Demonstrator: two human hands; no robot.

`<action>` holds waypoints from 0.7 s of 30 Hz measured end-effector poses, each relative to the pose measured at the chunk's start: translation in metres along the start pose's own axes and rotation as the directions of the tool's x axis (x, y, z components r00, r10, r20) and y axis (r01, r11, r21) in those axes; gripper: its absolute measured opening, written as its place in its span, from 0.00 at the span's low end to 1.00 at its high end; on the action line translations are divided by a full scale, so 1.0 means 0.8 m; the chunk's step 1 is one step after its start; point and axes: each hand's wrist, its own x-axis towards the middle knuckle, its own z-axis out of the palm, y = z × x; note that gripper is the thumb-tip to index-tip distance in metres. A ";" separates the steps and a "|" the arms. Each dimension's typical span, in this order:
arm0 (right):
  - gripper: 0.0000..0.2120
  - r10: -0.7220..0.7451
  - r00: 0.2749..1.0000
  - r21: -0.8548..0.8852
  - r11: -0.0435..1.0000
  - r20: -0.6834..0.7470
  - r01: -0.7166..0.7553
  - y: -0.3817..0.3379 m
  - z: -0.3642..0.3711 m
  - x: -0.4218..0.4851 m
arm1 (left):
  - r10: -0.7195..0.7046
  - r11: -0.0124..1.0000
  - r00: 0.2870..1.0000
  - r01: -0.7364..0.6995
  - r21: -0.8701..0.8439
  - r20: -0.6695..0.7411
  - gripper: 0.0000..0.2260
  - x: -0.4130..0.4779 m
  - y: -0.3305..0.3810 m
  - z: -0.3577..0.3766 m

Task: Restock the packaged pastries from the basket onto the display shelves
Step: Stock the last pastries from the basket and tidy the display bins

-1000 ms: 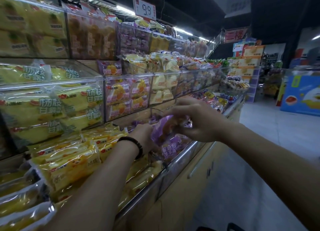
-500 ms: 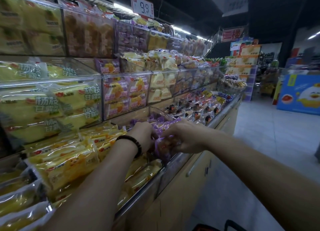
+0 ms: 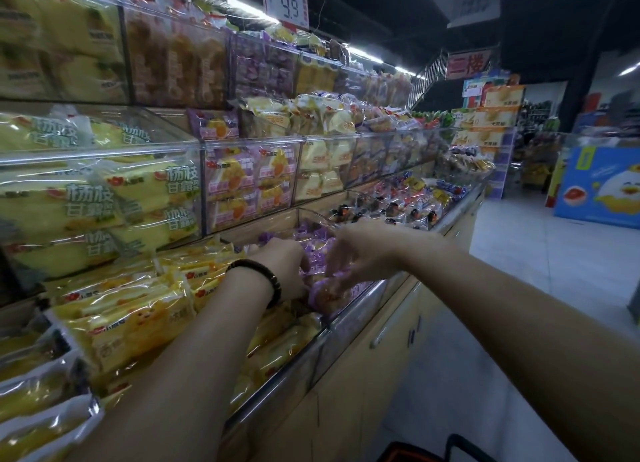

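— Though the wrapper hides most of it, the purple pastry pack [image 3: 327, 293] looks light and soft, a bun in crinkly film. It lies at the front of the purple compartment on the lowest display shelf [image 3: 349, 318], just behind the clear front lip.

— Where would you hold it?

— By the short ends or flat across the top, loosely. I judge the film slippery and the bun easy to crush, so no squeezing in the middle.

— Which way does it point?

— Hard to be sure; it is blurred and half covered. Its long axis seems to run roughly along the shelf front, lying flat rather than standing.

— And the hands?

— The right hand [image 3: 360, 254] is spread over the pack, fingers curled down onto it, pressing or grasping lightly. The left hand [image 3: 285, 266], a dark bracelet [image 3: 258, 276] on its wrist, reaches into the same compartment, but I cannot tell whether it grips anything.

— Around it?

— Yellow packs [image 3: 128, 316] fill the bin to the left, dark-printed ones [image 3: 388, 214] the bin beyond. A basket handle [image 3: 464, 446] shows at the bottom edge.
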 end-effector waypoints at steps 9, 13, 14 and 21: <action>0.08 0.078 0.982 0.021 0.997 -0.170 -0.076 -0.014 0.057 0.016 | -0.064 0.997 0.996 0.061 -0.045 -0.062 0.09 0.007 0.003 0.008; 0.09 0.072 0.980 -0.061 0.995 -0.184 -0.084 -0.019 0.068 0.026 | -0.083 0.996 0.995 0.082 -0.026 -0.050 0.09 0.008 0.005 0.004; 0.10 0.066 0.983 -0.076 0.994 -0.173 -0.081 -0.020 0.068 0.025 | -0.080 0.997 0.996 0.079 -0.023 -0.051 0.09 0.007 0.004 0.003; 0.11 0.000 0.999 0.094 0.996 0.040 -0.004 0.000 0.019 0.008 | -0.127 0.991 0.941 0.132 -0.004 -0.314 0.08 -0.008 -0.015 -0.014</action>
